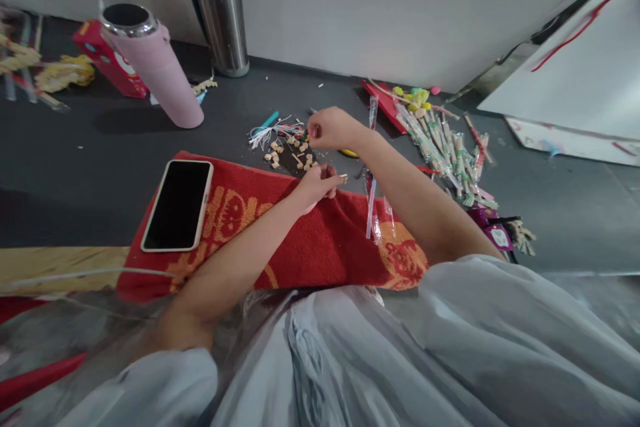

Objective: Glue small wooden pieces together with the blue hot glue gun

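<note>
My left hand (319,188) is just above the red towel, thumb and fingers pinched on a small pale piece (343,178) that pokes out past the fingertips. Farther forward, my right hand (334,128) is curled with its fingers together; whatever it may hold is hidden. Close by my hands lie small pale wood-like bits (275,153) in a loose pile. A bundle of white threads (267,135) and a teal stick-shaped thing (270,120) are left of my right hand. Something yellow (349,153) shows partly below my right wrist.
A phone (177,205) lies on the red towel (300,240). Beyond stand a pink tumbler (155,73) and a steel flask (220,20). Clear plastic sleeves (371,207) are beneath my right forearm. Right of it are several wrapped sticks (445,143) on the dark table (225,127).
</note>
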A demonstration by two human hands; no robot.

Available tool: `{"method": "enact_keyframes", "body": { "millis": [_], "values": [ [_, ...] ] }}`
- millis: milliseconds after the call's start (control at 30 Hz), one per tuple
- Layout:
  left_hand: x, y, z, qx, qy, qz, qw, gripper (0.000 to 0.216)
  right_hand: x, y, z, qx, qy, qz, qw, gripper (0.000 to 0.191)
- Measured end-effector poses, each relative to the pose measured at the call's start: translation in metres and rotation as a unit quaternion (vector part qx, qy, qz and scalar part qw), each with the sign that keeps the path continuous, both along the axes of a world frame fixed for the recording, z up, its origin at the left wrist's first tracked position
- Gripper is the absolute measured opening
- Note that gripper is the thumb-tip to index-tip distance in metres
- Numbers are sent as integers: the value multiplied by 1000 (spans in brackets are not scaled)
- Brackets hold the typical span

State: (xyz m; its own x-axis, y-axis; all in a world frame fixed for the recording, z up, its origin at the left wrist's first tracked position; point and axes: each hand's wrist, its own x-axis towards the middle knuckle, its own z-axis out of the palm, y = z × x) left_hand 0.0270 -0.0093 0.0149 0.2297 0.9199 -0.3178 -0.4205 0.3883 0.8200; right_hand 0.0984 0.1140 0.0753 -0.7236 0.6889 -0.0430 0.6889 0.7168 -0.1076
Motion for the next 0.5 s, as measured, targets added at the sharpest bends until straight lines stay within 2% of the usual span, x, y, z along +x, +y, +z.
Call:
{"method": "enact_keyframes", "body": {
  "millis": [133, 300, 400, 500],
  "values": [
    [-1, 0, 2, -7, 5, -9, 1000, 32, 36, -10, -2, -25, 145, -62, 987, 17],
    [-2, -1, 6, -11, -7, -6, 1000, 32, 73, -39, -21, -51, 237, -135, 961, 21],
    [-2, -1, 8, -25, -10, 3, 1000, 32, 86, -57, -33, -60, 279, -146, 947, 18],
    [-3, -1, 11, -36, -25, 9, 999, 29, 92, -70, -44, -84, 357, -137, 920, 14]
  ]
}}
